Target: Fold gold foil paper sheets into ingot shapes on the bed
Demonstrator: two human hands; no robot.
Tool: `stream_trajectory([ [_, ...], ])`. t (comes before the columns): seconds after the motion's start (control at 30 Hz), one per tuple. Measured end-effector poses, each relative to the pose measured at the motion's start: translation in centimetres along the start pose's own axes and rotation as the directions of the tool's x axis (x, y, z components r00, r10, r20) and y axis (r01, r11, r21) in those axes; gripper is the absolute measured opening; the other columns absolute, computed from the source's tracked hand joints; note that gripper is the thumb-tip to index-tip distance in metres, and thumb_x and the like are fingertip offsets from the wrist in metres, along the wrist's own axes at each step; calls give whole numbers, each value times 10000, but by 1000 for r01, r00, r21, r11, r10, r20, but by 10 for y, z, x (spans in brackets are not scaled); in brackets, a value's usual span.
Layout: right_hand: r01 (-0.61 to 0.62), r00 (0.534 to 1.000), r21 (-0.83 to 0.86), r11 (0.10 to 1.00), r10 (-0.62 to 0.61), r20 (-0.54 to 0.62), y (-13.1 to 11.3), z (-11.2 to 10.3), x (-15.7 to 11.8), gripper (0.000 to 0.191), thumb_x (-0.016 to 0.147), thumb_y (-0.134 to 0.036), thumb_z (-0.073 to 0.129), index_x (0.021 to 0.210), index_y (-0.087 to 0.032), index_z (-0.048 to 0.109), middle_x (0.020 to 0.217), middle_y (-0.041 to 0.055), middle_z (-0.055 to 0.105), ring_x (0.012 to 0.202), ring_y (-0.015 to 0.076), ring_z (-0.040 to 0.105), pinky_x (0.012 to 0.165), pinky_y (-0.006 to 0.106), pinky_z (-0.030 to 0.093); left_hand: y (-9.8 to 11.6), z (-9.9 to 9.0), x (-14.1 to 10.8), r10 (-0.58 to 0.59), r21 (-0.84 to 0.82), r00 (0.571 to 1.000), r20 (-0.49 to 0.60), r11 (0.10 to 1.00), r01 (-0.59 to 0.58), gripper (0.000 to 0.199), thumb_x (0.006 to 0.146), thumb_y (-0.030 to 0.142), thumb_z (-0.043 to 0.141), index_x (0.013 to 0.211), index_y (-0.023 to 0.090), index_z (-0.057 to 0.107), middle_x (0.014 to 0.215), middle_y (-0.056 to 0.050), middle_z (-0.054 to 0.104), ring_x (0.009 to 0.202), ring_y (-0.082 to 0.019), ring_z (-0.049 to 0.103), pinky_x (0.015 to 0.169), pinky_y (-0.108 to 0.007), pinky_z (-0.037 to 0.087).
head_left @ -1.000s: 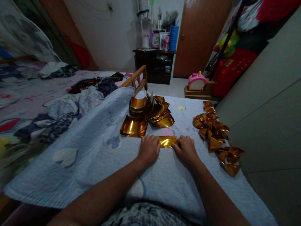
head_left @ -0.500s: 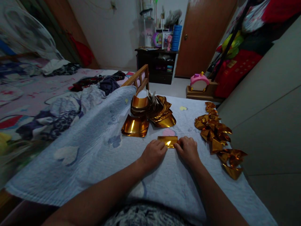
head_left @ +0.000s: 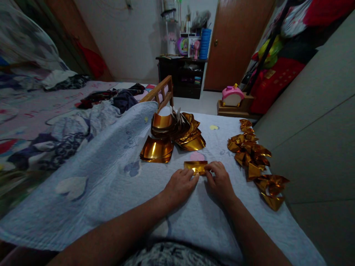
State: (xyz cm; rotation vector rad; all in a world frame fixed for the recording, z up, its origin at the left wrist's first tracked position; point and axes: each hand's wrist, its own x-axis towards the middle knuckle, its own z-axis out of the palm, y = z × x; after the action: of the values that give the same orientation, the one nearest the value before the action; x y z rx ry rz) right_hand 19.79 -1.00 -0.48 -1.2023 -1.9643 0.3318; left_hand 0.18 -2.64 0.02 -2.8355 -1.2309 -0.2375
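Observation:
A strip of gold foil paper [head_left: 195, 166], doubled over into a narrow rectangle, lies on the pale blue quilt [head_left: 133, 199]. My left hand [head_left: 179, 186] presses on its lower left part, with the thumb reaching to the near edge. At the right end, my right hand [head_left: 219, 180] pinches the paper between thumb and fingers. Behind it lie fanned stacks of gold foil sheets [head_left: 157, 148]. To the right is a row of folded gold foil pieces [head_left: 252, 155] along the quilt's edge.
A wooden bed rail [head_left: 166, 92] stands behind the stacks. Rumpled clothes [head_left: 83, 125] cover the bed at left. A grey panel [head_left: 316, 147] borders the right side. Farther back are a dark cabinet [head_left: 180, 77] and a pink toy [head_left: 233, 96] on a box.
My right fingers have shifted from the near right corner onto the paper's right end. My left thumb now points along the near edge. The whole view has shifted slightly.

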Motion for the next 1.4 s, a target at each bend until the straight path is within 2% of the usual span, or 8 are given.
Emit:
stream_trajectory([
  [0.13, 60, 984, 4, 998, -59, 168, -4, 14, -1, 142, 940, -124, 480, 870, -199, 578, 859, 60, 607, 840, 210, 542, 778, 326, 423, 0, 2, -1, 5, 6, 999, -40, 1000, -5, 271, 975, 185, 545, 1241, 149, 582, 1017, -83, 669, 962, -255, 620, 786, -384, 521],
  [0.33, -10, 963, -195, 981, 62, 262, 0, 24, 1, 139, 945, -133, 488, 874, -183, 596, 881, 66, 620, 843, 222, 527, 778, 337, 371, -1, 4, -6, 13, 4, 1000, -13, 1000, -12, 261, 977, 144, 515, 1223, 115, 594, 998, -90, 677, 941, -243, 626, 808, -374, 536],
  [0.67, -122, 949, -232, 965, 182, 259, -5, 23, 7, 98, 923, -151, 527, 871, -190, 600, 877, 39, 647, 850, 211, 543, 761, 330, 317, 1, -3, -19, -119, 80, 990, 79, 990, 113, 192, 927, 85, 539, 1073, 101, 663, 1014, -109, 674, 928, -262, 620, 796, -394, 551],
  [0.87, -168, 947, -304, 938, 239, 214, -12, 27, 10, 66, 913, -240, 576, 864, -198, 588, 866, 36, 649, 823, 211, 540, 739, 332, 305, -3, -4, -22, -60, 87, 996, 64, 995, 54, 246, 925, 73, 512, 1122, 88, 658, 1006, -124, 668, 934, -268, 610, 809, -410, 536],
  [1.0, -176, 948, -368, 913, 259, 187, -17, 29, 9, 150, 919, -340, 607, 913, -192, 584, 891, 46, 647, 842, 225, 542, 755, 342, 311, -1, -2, -20, -41, 98, 998, 42, 995, 36, 260, 913, 55, 496, 1123, 74, 649, 1028, -145, 660, 938, -271, 604, 817, -412, 518],
  [1.1, -183, 945, -389, 903, 271, 185, -20, 29, 9, 212, 919, -402, 617, 927, -194, 580, 904, 49, 646, 860, 233, 547, 766, 347, 315, 1, -1, -19, -57, 108, 998, 31, 993, 53, 240, 907, 53, 487, 1082, 88, 648, 967, -127, 654, 872, -263, 600, 786, -410, 516],
  [1.2, -192, 941, -397, 897, 284, 186, -22, 29, 9, 203, 931, -394, 602, 936, -193, 579, 915, 53, 644, 879, 236, 550, 780, 349, 321, 3, -3, -18, -55, 96, 998, 21, 994, 53, 230, 920, 72, 476, 1078, 107, 639, 925, -103, 648, 840, -261, 594, 765, -409, 520],
  [1.4, -223, 934, -385, 896, 309, 178, -25, 27, 10, 208, 915, -351, 630, 1069, -216, 594, 1005, 59, 608, 950, 245, 541, 820, 352, 335, 2, -7, -15, -57, 96, 997, 53, 994, 52, 307, 944, 80, 458, 1215, 80, 603, 998, -122, 667, 904, -260, 613, 803, -407, 525],
])
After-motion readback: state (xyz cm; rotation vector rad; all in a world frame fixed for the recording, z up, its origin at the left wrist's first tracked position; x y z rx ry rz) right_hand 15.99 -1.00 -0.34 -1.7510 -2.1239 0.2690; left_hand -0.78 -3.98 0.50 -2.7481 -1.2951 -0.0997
